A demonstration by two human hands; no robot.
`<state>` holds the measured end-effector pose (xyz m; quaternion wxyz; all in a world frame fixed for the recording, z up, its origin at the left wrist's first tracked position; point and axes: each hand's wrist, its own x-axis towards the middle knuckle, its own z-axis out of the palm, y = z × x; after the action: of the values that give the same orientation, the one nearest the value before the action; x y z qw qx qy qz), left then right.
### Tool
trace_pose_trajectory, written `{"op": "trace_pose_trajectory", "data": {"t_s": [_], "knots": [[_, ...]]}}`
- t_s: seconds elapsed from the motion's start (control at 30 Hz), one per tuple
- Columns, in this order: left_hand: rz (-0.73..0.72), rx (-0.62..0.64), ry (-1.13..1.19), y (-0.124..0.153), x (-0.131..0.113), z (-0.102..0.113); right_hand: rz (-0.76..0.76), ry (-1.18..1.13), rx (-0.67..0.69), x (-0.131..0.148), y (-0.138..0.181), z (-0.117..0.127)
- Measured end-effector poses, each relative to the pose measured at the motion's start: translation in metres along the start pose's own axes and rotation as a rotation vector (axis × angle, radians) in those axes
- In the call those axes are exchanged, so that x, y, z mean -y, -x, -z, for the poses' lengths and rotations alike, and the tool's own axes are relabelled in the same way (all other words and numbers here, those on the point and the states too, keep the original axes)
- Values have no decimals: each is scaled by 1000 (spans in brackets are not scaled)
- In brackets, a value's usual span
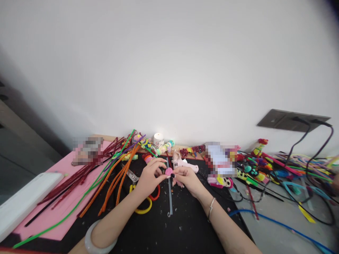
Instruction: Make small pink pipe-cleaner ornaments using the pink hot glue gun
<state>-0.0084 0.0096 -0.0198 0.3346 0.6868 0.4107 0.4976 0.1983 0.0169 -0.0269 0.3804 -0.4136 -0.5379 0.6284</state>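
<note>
Between the fingertips of both hands is a small round pink disc point(168, 171), too small for me to tell its material. My left hand point(152, 174) pinches it from the left, and my right hand point(187, 178) pinches it from the right. Just behind the right hand lies a pale pink hot glue gun point(191, 165). Below the hands, a translucent glue stick point(170, 199) lies on the black mat point(182, 229). Scissors with yellow handles point(144, 211) lie partly under my left forearm, and a red handle loop point(156, 193) shows beside them.
Orange pipe cleaners point(119, 180), dark red ones point(76, 176) and a long green one point(79, 204) spread leftward over pink sheets point(66, 215). A white cup point(158, 140) stands by the wall. Colourful pipe-cleaner figures point(221, 181) and black cables point(307, 169) crowd the right.
</note>
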Motion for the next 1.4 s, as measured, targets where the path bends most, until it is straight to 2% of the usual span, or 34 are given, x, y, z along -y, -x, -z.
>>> {"op": "trace_pose_trajectory", "data": {"t_s": [0.8,1.4], "knots": [[-42,-32,-64,1,-2,-1,4,2,-1,0,1,-1],[-24,-48,-19,1,0,-1,12,14,1,1,0,-1]]}}
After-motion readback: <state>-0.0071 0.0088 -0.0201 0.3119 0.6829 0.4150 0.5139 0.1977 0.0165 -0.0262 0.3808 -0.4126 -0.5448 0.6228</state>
